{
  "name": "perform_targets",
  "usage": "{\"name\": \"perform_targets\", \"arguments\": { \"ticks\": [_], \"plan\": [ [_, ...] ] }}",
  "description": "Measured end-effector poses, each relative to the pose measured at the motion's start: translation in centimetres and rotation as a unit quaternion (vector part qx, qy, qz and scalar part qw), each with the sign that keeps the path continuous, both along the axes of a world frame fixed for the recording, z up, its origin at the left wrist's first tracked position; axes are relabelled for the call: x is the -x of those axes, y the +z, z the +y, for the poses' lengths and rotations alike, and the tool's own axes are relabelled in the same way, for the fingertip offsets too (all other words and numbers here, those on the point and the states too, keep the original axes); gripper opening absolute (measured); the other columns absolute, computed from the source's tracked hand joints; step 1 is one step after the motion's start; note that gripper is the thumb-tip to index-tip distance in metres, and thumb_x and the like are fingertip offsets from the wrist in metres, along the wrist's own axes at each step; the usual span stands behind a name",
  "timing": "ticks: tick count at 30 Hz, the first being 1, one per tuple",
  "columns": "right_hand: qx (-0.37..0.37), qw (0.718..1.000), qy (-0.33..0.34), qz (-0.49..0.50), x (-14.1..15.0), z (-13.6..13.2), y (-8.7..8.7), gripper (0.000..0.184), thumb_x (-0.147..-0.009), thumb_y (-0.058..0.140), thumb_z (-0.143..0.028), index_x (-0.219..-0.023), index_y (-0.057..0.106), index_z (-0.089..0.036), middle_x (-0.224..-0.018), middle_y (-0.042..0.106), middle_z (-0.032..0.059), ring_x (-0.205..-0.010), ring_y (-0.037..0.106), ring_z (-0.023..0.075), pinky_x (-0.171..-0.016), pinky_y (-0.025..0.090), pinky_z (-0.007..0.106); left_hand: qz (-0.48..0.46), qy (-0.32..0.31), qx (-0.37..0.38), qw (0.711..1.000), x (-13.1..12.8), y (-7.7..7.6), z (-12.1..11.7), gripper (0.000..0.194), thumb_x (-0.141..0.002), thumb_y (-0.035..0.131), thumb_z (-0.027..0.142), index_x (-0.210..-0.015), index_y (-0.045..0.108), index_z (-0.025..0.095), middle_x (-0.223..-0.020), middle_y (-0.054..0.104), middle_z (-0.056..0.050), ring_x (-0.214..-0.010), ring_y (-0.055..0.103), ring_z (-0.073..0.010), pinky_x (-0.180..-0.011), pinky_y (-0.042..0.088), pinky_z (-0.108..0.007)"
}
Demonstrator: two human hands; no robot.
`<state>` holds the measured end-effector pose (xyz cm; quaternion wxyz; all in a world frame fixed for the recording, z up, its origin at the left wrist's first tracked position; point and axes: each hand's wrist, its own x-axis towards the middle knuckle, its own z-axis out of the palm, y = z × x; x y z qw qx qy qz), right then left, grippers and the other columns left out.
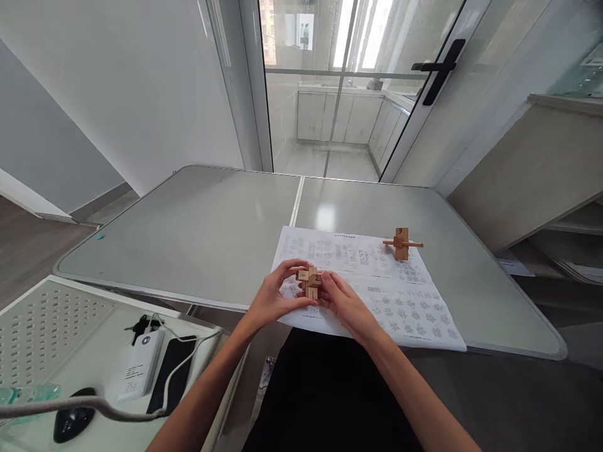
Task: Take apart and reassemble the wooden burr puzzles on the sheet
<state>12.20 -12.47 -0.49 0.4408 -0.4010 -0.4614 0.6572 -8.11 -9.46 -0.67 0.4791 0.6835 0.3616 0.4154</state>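
Between my two hands is a small wooden interlocking puzzle (311, 278) made of light blocks, with dark marks on some faces. My left hand (277, 292) grips it from the left, thumb below and fingers above. From the right, my right hand (346, 301) pinches its side. The puzzle is held just over a printed instruction sheet (348, 320) covered with small line diagrams, lying near the table's front edge. A second, darker wooden puzzle (401, 243) stands on the sheet's far right part, with thin rods sticking out sideways and a number on top.
The grey folding table (211, 226) has a seam across its middle. At lower left, a white cart (108, 427) carries a power bank (141, 364), a black phone (174, 370), keys (141, 326), a mouse (74, 417) and a cable. Behind the table is a glass door (320, 113); shelves stand at right.
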Motion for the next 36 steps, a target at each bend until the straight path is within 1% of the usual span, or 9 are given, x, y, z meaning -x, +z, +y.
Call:
{"name": "perform_targets", "arguments": {
  "ticks": [4,7,11,14,19,22,25,31,36],
  "plan": [
    [-0.075,0.991,-0.017,-0.109,-0.2,-0.1,-0.4,0.047,-0.105,0.048,-0.069,-0.118,0.062,-0.026,-0.110,0.079,0.0074,-0.098,0.080,0.0267,-0.083,0.066,0.041,-0.016,-0.008,0.024,1.000,0.0,0.4,-0.2,0.071,-0.074,0.096,0.031,-0.135,0.059,0.028,-0.137,0.067,-0.009,-0.128,0.067,-0.0302,-0.114,0.048,-0.048],
    [-0.145,0.966,-0.038,-0.211,-0.6,0.1,-0.5,0.047,-0.107,0.043,-0.068,-0.108,0.063,-0.026,-0.094,0.078,0.0050,-0.082,0.079,0.0249,-0.079,0.063,0.039,-0.029,-0.014,0.036,0.999,0.0,0.5,-0.2,0.073,-0.071,0.098,0.029,-0.133,0.060,0.027,-0.134,0.068,-0.009,-0.126,0.068,-0.0294,-0.117,0.047,-0.051],
    [-0.221,0.930,-0.049,-0.290,-0.9,0.3,-0.3,0.049,-0.110,0.036,-0.065,-0.100,0.062,-0.025,-0.082,0.072,0.0040,-0.071,0.069,0.0225,-0.072,0.055,0.036,-0.068,-0.033,0.056,0.996,0.3,0.1,0.0,0.076,-0.070,0.099,0.025,-0.135,0.059,0.029,-0.135,0.068,-0.009,-0.126,0.068,-0.0292,-0.115,0.049,-0.051],
    [-0.231,0.917,-0.055,-0.320,-0.7,0.3,-0.2,0.055,-0.109,0.030,-0.067,-0.082,0.055,-0.026,-0.072,0.066,0.0031,-0.064,0.061,0.0218,-0.067,0.048,0.035,-0.073,-0.037,0.056,0.995,0.6,-0.2,0.1,0.075,-0.071,0.098,0.023,-0.135,0.060,0.029,-0.138,0.067,-0.008,-0.130,0.066,-0.0301,-0.117,0.048,-0.051],
    [-0.097,0.968,0.009,-0.232,-0.7,0.4,-0.2,0.071,-0.105,0.025,-0.078,-0.064,0.050,-0.026,-0.055,0.054,0.0006,-0.051,0.049,0.0175,-0.058,0.041,0.033,-0.075,-0.052,0.054,0.994,0.5,-0.3,0.1,0.074,-0.073,0.096,0.024,-0.137,0.059,0.030,-0.141,0.065,-0.009,-0.134,0.065,-0.0309,-0.119,0.046,-0.052],
    [0.020,0.987,0.060,-0.148,-0.8,0.6,-0.2,0.071,-0.097,0.034,-0.087,-0.070,0.051,-0.024,-0.054,0.054,-0.0015,-0.044,0.044,0.0129,-0.047,0.032,0.028,-0.082,-0.071,0.052,0.993,0.6,-0.4,0.2,0.075,-0.075,0.095,0.022,-0.139,0.058,0.031,-0.143,0.065,-0.009,-0.137,0.063,-0.0305,-0.118,0.048,-0.049],
    [0.058,0.991,0.066,-0.105,-0.8,0.6,0.1,0.073,-0.089,0.045,-0.092,-0.074,0.054,-0.022,-0.056,0.055,-0.0018,-0.045,0.045,0.0114,-0.044,0.029,0.026,-0.077,-0.079,0.048,0.993,0.6,-0.5,0.3,0.077,-0.077,0.094,0.021,-0.143,0.056,0.032,-0.145,0.065,-0.010,-0.138,0.062,-0.0299,-0.119,0.048,-0.049],
    [0.086,0.995,0.016,-0.047,-1.6,0.3,0.5,0.069,-0.088,0.059,-0.086,-0.074,0.061,-0.018,-0.061,0.056,-0.0005,-0.047,0.045,0.0093,-0.044,0.035,0.024,-0.049,-0.088,0.036,0.994,0.4,-0.3,0.5,0.078,-0.085,0.089,0.024,-0.151,0.048,0.031,-0.154,0.059,-0.013,-0.139,0.061,-0.0291,-0.122,0.044,-0.053],
    [0.145,0.975,-0.132,0.108,-5.9,1.4,-0.2,0.046,-0.089,0.079,-0.063,-0.084,0.062,-0.020,-0.065,0.047,-0.0045,-0.045,0.034,0.0055,-0.035,0.028,0.018,-0.035,-0.074,0.041,0.996,0.2,0.0,0.4,0.070,-0.091,0.083,0.028,-0.151,0.047,0.028,-0.151,0.061,-0.015,-0.136,0.064,-0.0291,-0.118,0.048,-0.053]
  ]
}}
